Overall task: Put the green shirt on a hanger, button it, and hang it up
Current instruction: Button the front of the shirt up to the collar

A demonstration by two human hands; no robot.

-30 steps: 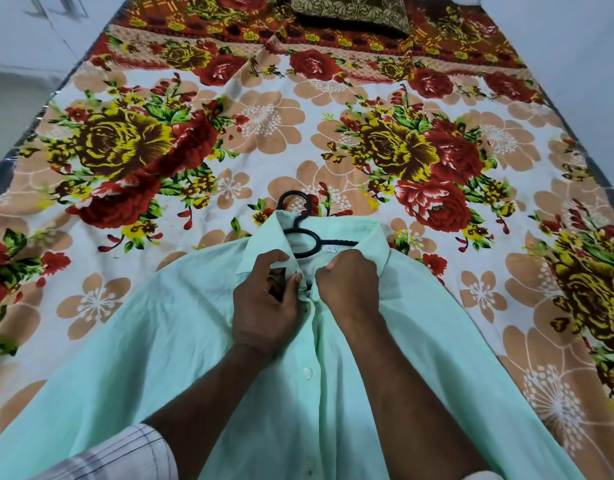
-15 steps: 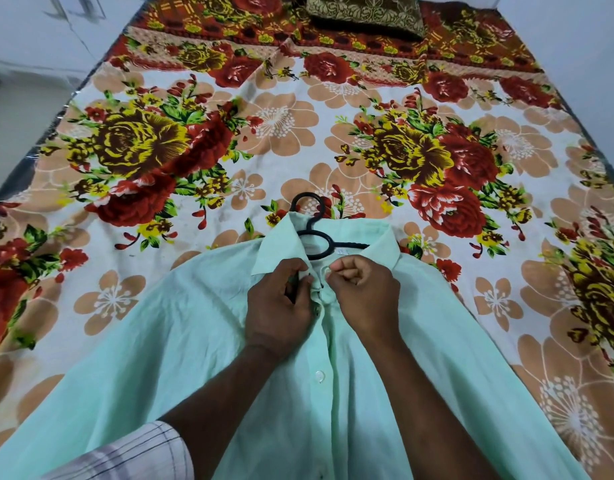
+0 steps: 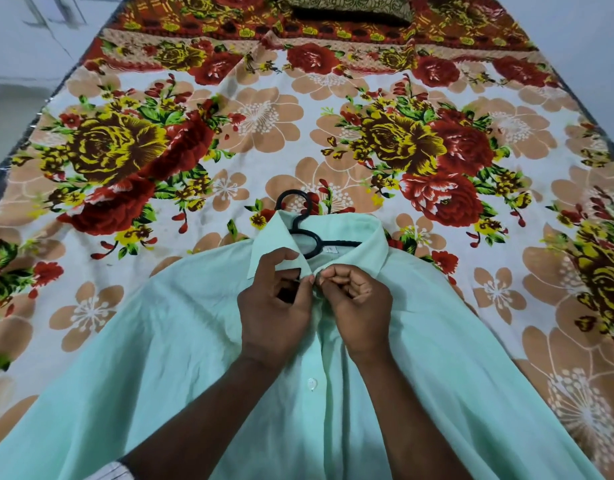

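At the near edge of the bed a striped cuff point(image 3: 116, 474) shows at the person's left forearm, and both forearms reach out over the green shirt point(image 3: 160, 358). The shirt lies spread front-up on the floral bedsheet point(image 3: 264, 116), its body running off the near edge and its neck pointing toward the far end. A white button point(image 3: 311, 383) sits fastened on the front strip, between the two wrists. Just beyond it the left hand point(image 3: 274, 306) has its fingers curled, with thumb and forefinger pinching the front edge of the shirt right below the collar point(image 3: 274, 237). The right hand point(image 3: 357, 306) is curled too, its fingertips pinching the opposite front edge, so the hands touch at the top of the front opening. Whether the top button is through its hole cannot be told. Past the knuckles the black hanger point(image 3: 312, 241) lies inside the open neck, its hook resting on the sheet beyond the collar. A dark patterned pillow point(image 3: 347, 5) lies at the far edge.
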